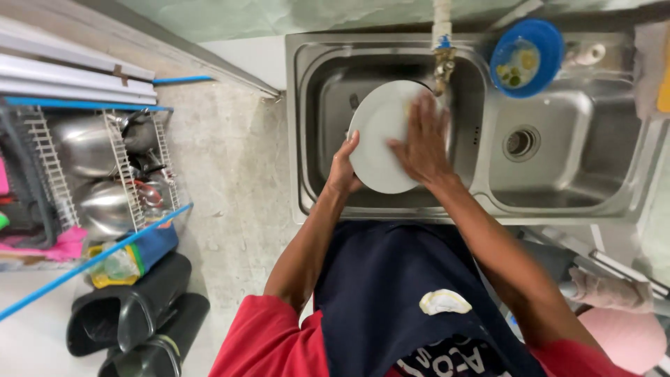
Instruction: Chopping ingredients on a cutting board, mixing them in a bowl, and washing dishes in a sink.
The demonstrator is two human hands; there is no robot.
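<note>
A white plate (380, 143) is held tilted over the left basin of a steel double sink (579, 199), just below the tap (442, 52). The left hand (343, 169) grips the plate's lower left rim. The right hand (424, 143) lies flat, fingers spread, against the plate's face. A blue bowl (527, 47) sits on the sink's back ledge.

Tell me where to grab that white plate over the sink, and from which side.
Grip the white plate by its rim, coming from the left, where the left hand already pinches its lower-left edge. The plate is tilted up on edge over the left sink basin, so the thin rim is exposed there, while the right hand lies flat across its face near the tap, covering the right side.
</note>
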